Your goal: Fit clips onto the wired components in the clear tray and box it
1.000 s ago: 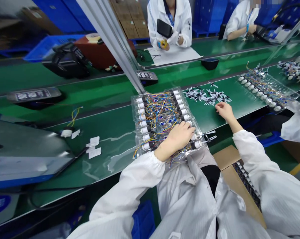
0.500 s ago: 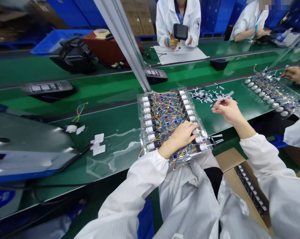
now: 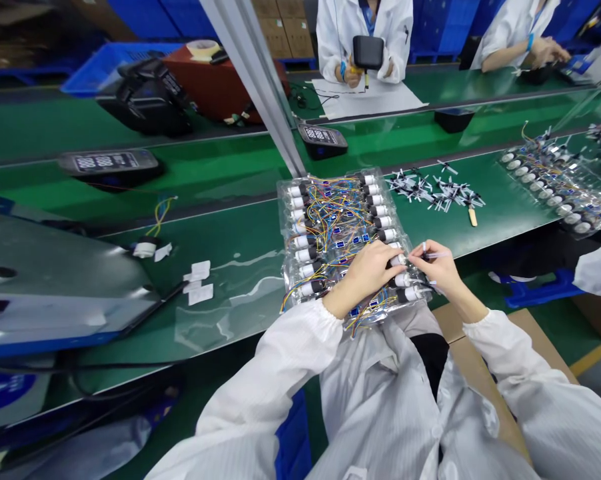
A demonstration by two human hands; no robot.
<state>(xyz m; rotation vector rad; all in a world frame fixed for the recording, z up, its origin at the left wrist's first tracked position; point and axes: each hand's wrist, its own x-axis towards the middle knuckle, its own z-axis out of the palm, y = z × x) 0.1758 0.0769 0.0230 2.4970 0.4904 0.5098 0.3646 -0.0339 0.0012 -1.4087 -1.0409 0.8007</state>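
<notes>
A clear plastic tray [image 3: 340,227] lies at the table's front edge, bearing two columns of small white-and-black cylindrical motors with coloured wires tangled between them. My left hand [image 3: 370,270] rests over the tray's right column, thumb and fingers closed around one white motor [image 3: 397,260]. Beside it my right hand [image 3: 439,268] pinches a small fan blade [image 3: 433,255] with pale arms, up against that motor's outer end. Pale blades also stick out from a motor [image 3: 411,293] at the near corner. A pile of loose fan blades [image 3: 450,193] lies beyond my right hand.
A small wooden-coloured piece [image 3: 473,217] lies by the pile. A metal post [image 3: 260,87] rises behind the tray. Another filled tray [image 3: 555,180] sits at the right. Left are white labels [image 3: 198,283] and a single wired motor [image 3: 145,247]. Co-workers sit across the line.
My right hand has moved from beside the pile down and left to the tray's right edge, carrying the fan blade to the motor. My left hand stays in place on the motor.
</notes>
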